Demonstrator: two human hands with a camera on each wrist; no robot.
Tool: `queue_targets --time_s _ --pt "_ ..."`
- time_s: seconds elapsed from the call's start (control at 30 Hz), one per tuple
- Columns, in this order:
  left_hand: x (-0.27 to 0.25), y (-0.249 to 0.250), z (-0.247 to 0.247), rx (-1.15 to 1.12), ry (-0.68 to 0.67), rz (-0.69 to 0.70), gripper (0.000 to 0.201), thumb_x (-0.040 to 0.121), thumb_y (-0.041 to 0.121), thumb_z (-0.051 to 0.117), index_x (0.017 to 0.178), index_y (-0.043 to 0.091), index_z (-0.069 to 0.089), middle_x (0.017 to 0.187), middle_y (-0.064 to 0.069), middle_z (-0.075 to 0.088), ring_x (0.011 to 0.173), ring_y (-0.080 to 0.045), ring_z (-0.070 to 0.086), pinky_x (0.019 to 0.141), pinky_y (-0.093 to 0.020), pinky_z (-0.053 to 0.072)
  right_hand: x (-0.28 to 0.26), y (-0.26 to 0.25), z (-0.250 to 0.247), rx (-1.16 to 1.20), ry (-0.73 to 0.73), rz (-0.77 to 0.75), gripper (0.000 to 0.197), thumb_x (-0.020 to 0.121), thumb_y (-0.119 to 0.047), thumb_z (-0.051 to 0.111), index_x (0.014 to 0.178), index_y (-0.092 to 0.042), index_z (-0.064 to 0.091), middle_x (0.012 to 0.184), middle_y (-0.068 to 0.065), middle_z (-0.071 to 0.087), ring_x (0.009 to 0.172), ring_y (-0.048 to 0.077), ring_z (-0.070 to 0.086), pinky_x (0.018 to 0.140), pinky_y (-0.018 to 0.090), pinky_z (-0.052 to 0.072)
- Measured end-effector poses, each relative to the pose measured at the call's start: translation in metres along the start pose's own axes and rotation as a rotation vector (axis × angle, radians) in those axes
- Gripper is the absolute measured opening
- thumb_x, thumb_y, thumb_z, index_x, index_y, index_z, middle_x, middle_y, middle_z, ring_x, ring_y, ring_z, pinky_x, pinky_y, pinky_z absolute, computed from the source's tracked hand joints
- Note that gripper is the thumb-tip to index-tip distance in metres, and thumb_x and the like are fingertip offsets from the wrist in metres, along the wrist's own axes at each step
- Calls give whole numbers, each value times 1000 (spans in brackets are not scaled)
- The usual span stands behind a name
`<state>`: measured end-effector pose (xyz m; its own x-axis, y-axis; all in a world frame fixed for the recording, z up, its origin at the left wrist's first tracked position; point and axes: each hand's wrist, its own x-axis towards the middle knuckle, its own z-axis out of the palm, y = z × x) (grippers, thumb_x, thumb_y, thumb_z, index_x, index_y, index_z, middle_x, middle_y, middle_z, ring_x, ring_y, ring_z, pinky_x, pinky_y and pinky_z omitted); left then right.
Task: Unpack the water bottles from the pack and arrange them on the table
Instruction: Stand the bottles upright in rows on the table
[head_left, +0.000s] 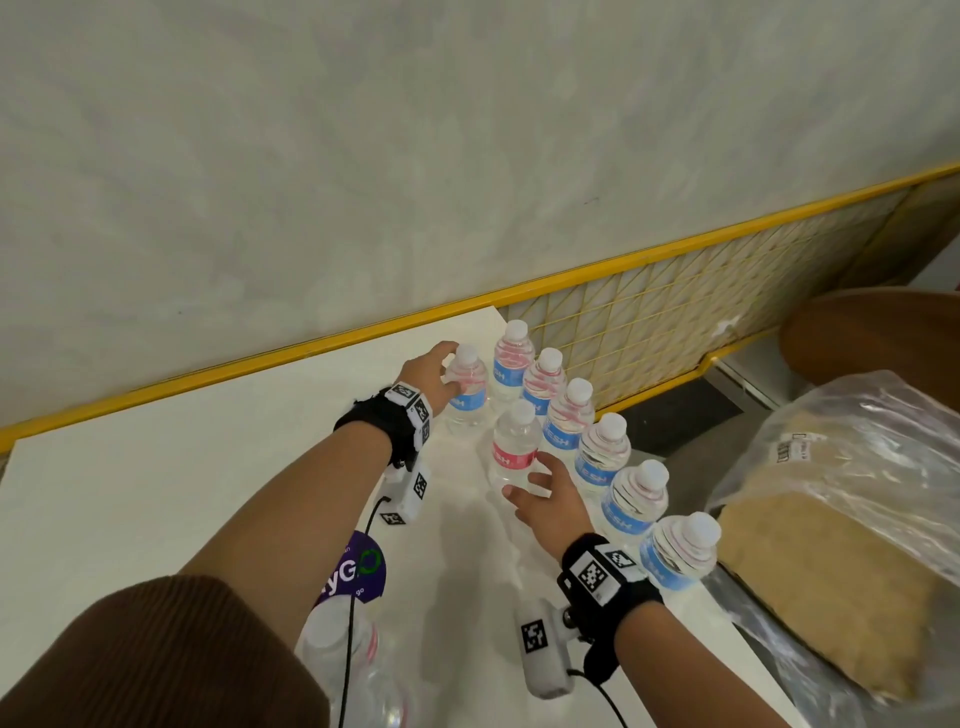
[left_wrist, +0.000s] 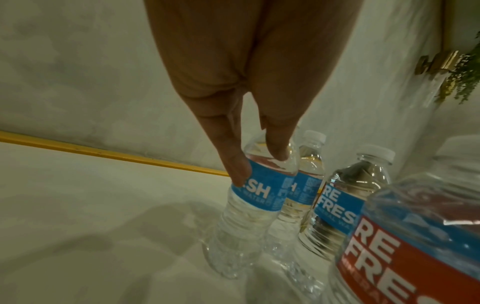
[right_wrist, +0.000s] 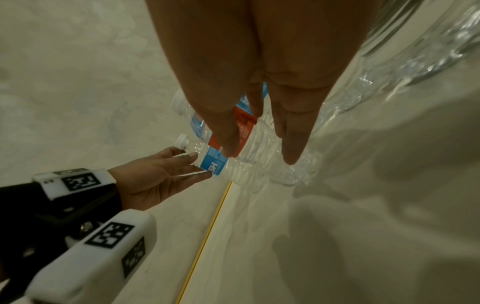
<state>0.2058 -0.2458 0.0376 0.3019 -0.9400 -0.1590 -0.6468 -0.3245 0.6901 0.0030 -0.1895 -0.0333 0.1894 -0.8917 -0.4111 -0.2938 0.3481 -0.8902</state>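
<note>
Here the left hand reaches to the far end of the white table and touches a blue-labelled water bottle standing upright there; in the left wrist view its fingers lie straight against the label and shoulder rather than wrapping it. The right hand hovers just beside a red-labelled water bottle, fingers loosely spread and holding nothing; whether they touch it is hard to tell. That red-labelled bottle stands upright between the two hands, just left of a row of blue-labelled bottles that runs along the table's right edge, each upright with a white cap. Near the person's body, at the bottom of the head view, more clear bottles show, partly hidden by the left arm in a brown sleeve. Off the table to the right lies a clear plastic bag over a tan block
</note>
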Motion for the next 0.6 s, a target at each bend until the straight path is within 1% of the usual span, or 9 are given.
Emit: queue_targets --time_s 0.1,0.17,0.23,0.27,0.37,0.43,0.5,0.57,0.6 --pt "3 6 2 -24 -7 12 51 82 23 69 128 22 47 105 -16 62 91 -37 65 84 -40 55 -3 3 -4 -9 -46 -3 77 80 -21 73 143 -28 29 138 4 45 116 20 55 100 45 48" --pt "5 9 4 -26 -11 15 50 81 27 70 125 21 46 105 -17 62 88 -36 65 84 -41 55 -5 4 -8 -24 -88 -14 80 81 -20 72 145 -29 26 142 3 42 117 21 55 101 45 46" --pt "7 10 7 -17 -9 19 53 82 31 69 127 22 44 107 -18 62 86 -35 64 84 -41 55 -7 5 -10 -35 -126 -25 82 82 -19 71 147 -30 22 145 2 39 122 24 52 102 44 45" --pt "8 9 8 -7 -9 24 54 83 30 68 131 22 43 109 -18 62 88 -35 64 86 -40 54 -8 5 -11 -38 -144 -28 83 82 -19 71 148 -30 21 147 2 38 124 25 51 103 44 45" --pt "13 8 11 28 -30 30 60 88 27 62 141 27 34 124 -17 58 103 -38 62 92 -39 50 -11 5 -12 -40 -194 -27 86 83 -20 70 149 -31 16 150 1 34 128 26 47 103 42 43" --pt "14 7 10 38 -35 25 61 89 28 62 142 26 34 126 -16 58 105 -38 62 92 -39 50 -12 5 -13 -37 -213 -26 88 83 -20 70 150 -31 13 152 0 31 131 27 45 103 41 42" --pt "15 7 9 61 -30 26 59 89 26 62 142 24 35 127 -16 57 109 -37 60 93 -37 48 -13 3 -13 -37 -225 -29 89 83 -20 70 150 -32 11 154 0 29 132 28 43 104 41 42" --pt "15 9 8 113 -5 35 59 89 20 61 142 21 35 131 -16 54 116 -35 55 96 -36 44 -13 1 -11 -38 -236 -29 91 83 -17 70 150 -32 9 155 0 26 134 28 40 104 41 41" --pt "14 9 8 137 26 44 58 88 14 60 141 19 36 133 -16 51 118 -34 53 97 -36 43 -13 -1 -11 -37 -240 -28 92 83 -16 69 150 -32 8 155 0 24 135 28 39 105 41 40"
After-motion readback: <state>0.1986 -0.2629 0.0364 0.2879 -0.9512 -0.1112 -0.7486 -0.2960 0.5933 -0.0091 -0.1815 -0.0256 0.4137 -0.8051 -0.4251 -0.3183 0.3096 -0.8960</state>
